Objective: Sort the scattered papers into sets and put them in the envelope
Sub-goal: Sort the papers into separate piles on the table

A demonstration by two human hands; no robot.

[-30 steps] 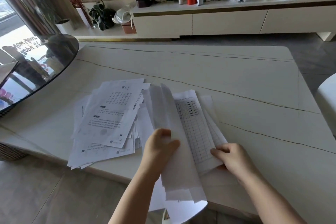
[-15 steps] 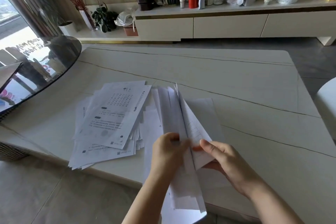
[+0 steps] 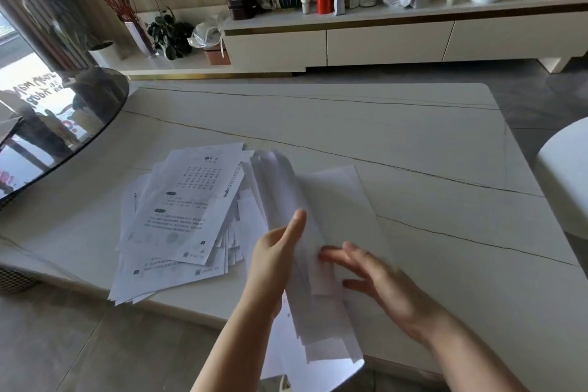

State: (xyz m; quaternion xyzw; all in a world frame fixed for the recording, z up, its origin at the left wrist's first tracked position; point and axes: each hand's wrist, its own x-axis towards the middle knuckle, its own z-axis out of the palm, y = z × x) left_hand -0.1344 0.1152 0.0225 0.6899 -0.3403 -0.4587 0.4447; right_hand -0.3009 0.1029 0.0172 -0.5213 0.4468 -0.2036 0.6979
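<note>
Head view: left hand (image 3: 273,261) grips the lifted sheaf (image 3: 305,264), long axis running away; right hand (image 3: 378,277), fingers spread, lies flat just beside it.

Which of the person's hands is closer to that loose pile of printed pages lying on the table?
Left. The left hand grips a sheaf of sheets right beside the printed pile. The right hand lies open on the far side of that sheaf, further from the pile.
</note>
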